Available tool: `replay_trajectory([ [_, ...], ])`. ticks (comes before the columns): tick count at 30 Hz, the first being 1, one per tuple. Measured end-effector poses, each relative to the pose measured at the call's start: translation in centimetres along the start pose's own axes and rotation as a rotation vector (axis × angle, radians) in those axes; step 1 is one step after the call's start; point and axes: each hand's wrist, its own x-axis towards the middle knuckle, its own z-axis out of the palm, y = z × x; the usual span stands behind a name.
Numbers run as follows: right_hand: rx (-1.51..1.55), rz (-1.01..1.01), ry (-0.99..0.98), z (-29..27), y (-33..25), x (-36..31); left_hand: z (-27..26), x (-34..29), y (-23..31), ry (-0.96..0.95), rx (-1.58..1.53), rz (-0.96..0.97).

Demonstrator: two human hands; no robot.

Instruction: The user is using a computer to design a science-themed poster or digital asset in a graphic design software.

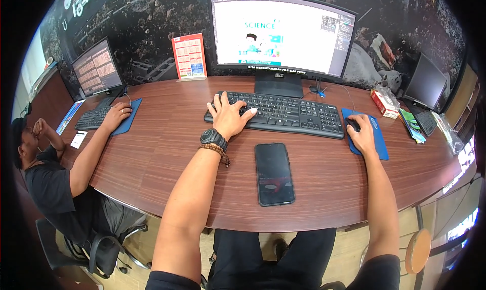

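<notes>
the left hand [229, 120], splayed and gripping nothing, could mistype through its wide spread over the left end of the keyboard [288, 113], while the right hand [363, 137] curls round the mouse [353, 124] on the blue pad [379, 144].

Your left grip [229, 119] covers some keys at the left end of the keyboard [298, 115], while your right grip [361, 133] hides part of the mouse [352, 125]. Your black sleeves [172, 281] are cut off by the lower edge. You can't make out the tiny panels on the curved monitor [304, 34], the calendar's [190, 54] fine print, or the blurred reflection in the phone [275, 174].
</notes>
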Motion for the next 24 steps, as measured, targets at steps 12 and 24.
replay_trajectory([
  [12,0.025,-0.030,-0.019,0.0,-0.1,0.1,-0.2,0.5,-0.8,0.082,-0.175,0.220],
  [24,0.018,-0.020,-0.033,0.0,0.1,-0.1,-0.6,0.1,-0.8,0.031,-0.092,0.186],
])
